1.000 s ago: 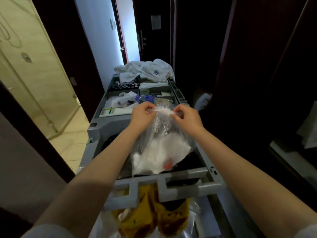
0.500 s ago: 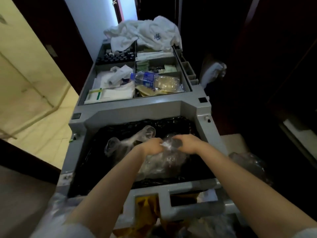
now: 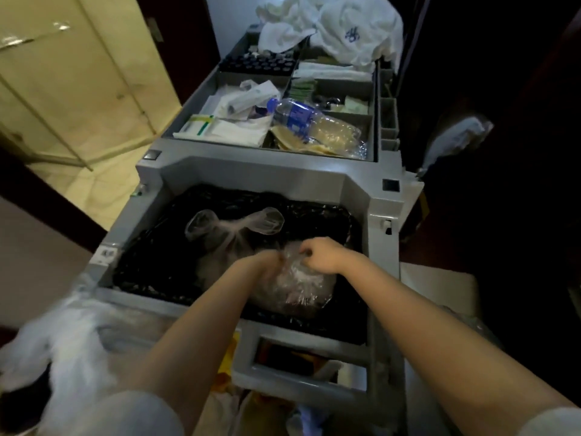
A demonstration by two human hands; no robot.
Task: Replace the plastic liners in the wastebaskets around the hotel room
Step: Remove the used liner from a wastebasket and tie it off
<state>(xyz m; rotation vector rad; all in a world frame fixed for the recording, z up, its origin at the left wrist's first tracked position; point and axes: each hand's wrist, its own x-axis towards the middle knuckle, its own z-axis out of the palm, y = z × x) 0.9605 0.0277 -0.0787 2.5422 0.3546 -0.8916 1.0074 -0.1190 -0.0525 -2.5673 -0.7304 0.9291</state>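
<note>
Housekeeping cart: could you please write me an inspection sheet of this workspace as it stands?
Surface: grey cart, with its black-lined bin at the near end.
Job's things: clear bag of rubbish sits low in the bin; a knotted clear bag lies to its left.
Clutter: water bottle and papers in the tray; white towels heaped at the far end.
Hands: left hand and right hand both pinch the rubbish bag's neck; the left is blurred.
Cables: nothing seen.
Surroundings: pale tiled floor on the left, dark panels on the right.
</note>
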